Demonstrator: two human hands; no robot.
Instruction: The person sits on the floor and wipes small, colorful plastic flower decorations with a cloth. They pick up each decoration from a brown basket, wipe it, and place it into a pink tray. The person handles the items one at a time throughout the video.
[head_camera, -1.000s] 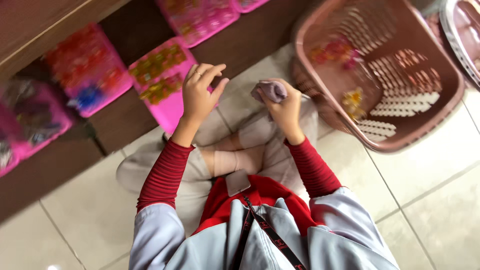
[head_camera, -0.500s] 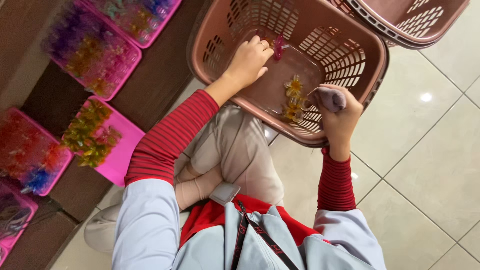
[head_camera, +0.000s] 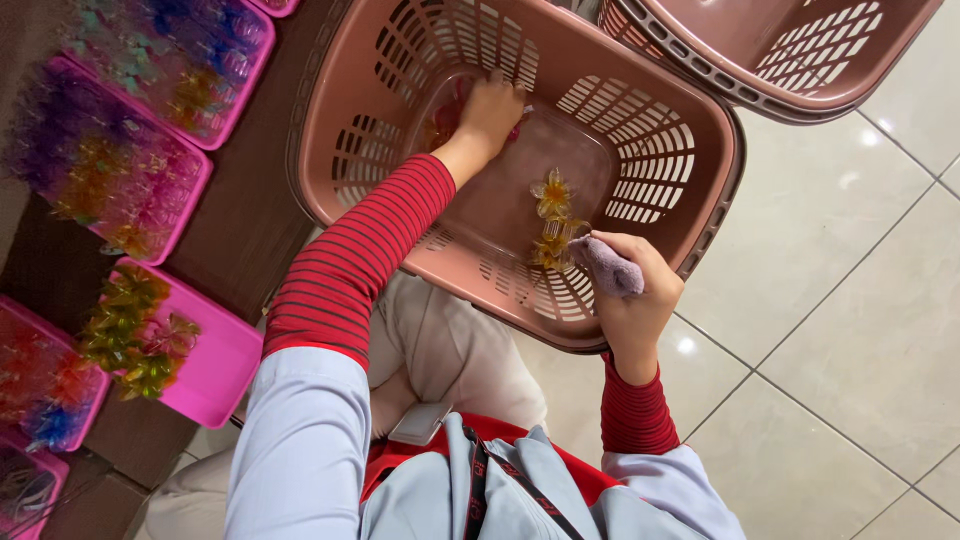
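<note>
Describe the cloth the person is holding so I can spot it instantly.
Find the large brown basket with slotted walls. At its near rim, the right hand grips a small lilac cloth, bunched into a roll. Unlike the glossy yellow flowers beside it, it is soft and matte.

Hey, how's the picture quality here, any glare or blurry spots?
Head view: sharp on the brown plastic basket and both hands; small ceiling-light glints on the glossy grey floor tiles; the pink trays of coloured flowers at the left edge look soft and smeared.
</note>
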